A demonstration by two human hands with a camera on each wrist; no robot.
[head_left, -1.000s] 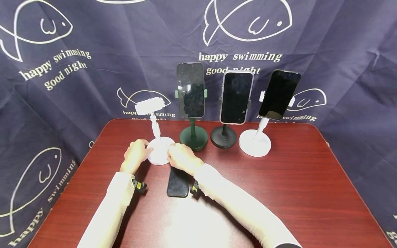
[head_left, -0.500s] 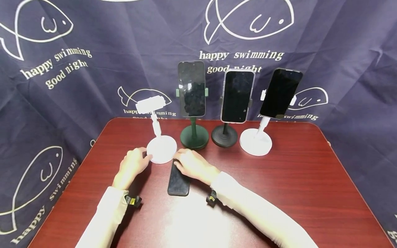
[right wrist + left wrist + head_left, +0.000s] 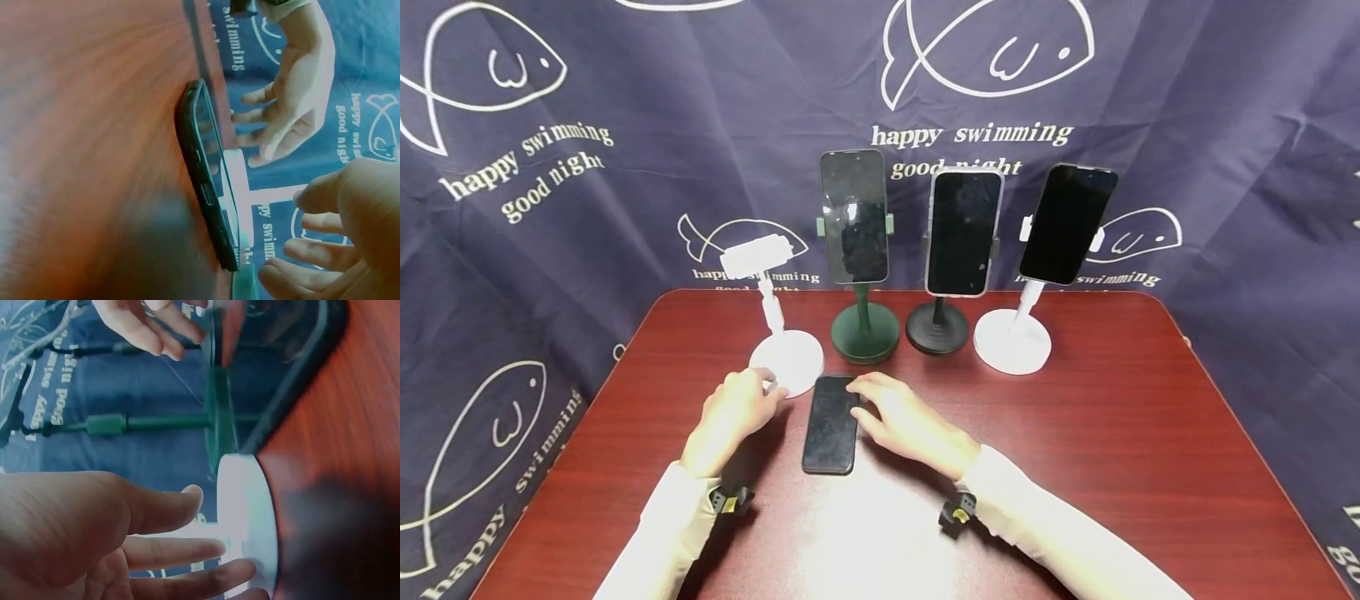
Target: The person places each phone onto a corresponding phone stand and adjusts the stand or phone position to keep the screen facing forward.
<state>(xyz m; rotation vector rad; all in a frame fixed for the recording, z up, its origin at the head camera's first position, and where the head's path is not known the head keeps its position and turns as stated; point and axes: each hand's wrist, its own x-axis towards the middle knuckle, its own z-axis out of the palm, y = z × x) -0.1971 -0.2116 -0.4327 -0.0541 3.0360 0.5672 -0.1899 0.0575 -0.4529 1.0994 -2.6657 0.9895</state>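
Note:
In the head view a black phone (image 3: 830,427) lies flat on the table, screen up, in front of a white phone stand (image 3: 790,364) whose holder at the top carries no phone. My left hand (image 3: 735,415) is at the front left of that stand's round base, thumb and fingers extended and apart. The left wrist view shows its fingertips (image 3: 240,570) at the base; whether they touch cannot be told. My right hand (image 3: 913,421) hovers at the phone's upper right edge with loosely bent fingers, gripping nothing. In the right wrist view the phone (image 3: 206,181) lies apart from that hand.
Along the back stand a green stand (image 3: 865,335), a black stand (image 3: 937,329) and another white stand (image 3: 1013,343), each with a phone upright or tilted in its holder. A dark blue printed curtain (image 3: 775,100) hangs behind the red-brown table (image 3: 1112,433).
Both hands have drawn back from the white stand's base toward the front. My right hand has moved right, uncovering the phone's upper part. The stand and the phone lie about where they were.

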